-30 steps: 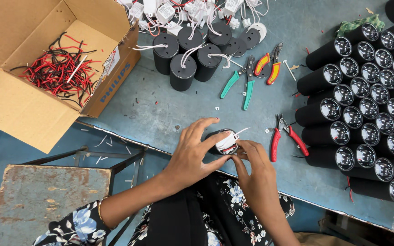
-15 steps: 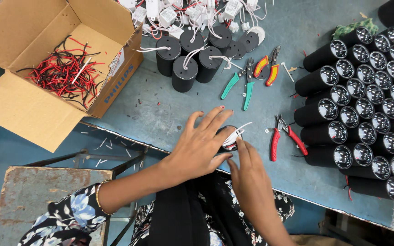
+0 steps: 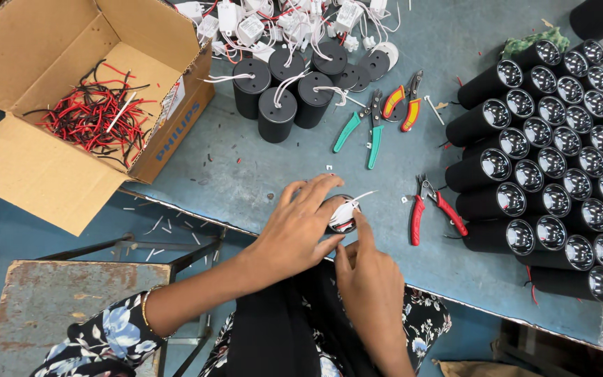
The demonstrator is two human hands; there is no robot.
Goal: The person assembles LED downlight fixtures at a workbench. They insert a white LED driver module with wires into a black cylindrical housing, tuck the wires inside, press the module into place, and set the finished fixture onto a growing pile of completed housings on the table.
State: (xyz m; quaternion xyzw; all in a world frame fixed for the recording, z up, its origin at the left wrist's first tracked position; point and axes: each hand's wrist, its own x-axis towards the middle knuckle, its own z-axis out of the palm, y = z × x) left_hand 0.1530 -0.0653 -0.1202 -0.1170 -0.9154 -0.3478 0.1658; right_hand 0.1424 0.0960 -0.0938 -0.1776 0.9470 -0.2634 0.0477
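Here, lamp housing (image 3: 340, 215) between both hands

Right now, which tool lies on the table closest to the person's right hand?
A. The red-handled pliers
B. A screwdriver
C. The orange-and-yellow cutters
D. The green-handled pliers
A: the red-handled pliers lie on the table just beside the right hand, while the green-handled pliers and the orange-and-yellow cutters lie farther up, and no screwdriver is seen.
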